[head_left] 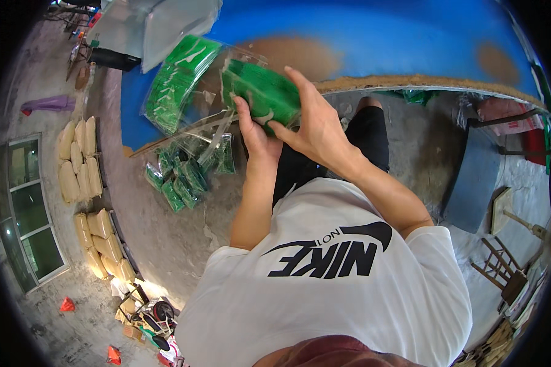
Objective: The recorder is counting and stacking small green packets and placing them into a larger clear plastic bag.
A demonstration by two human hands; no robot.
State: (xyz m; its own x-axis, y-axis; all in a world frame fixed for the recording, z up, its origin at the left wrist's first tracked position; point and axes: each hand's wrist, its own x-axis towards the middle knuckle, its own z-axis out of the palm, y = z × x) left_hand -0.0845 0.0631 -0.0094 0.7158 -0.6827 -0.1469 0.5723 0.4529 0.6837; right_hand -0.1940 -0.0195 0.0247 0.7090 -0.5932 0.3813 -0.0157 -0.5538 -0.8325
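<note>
Over the edge of the blue table (386, 37), a bundle of green, flat-looking pieces (266, 88) in a clear plastic bag is between my hands. My left hand (257, 131) grips its lower left side, thumb pressed on the front. From the right, my right hand (321, 125) clasps the bundle, its thumb low and its index finger along the upper edge. Left of it lies another green bundle in clear plastic (180, 79) on the table. What exactly the green pieces are, I cannot make out.
Several bagged green packs (183, 180) lie on the floor below the table's left corner. A translucent plastic bin (177, 27) is at the upper left. Tan filled sacks (79, 162) are stacked by the left wall. A blue-grey panel (471, 177) and a wooden stool (502, 269) are on the right.
</note>
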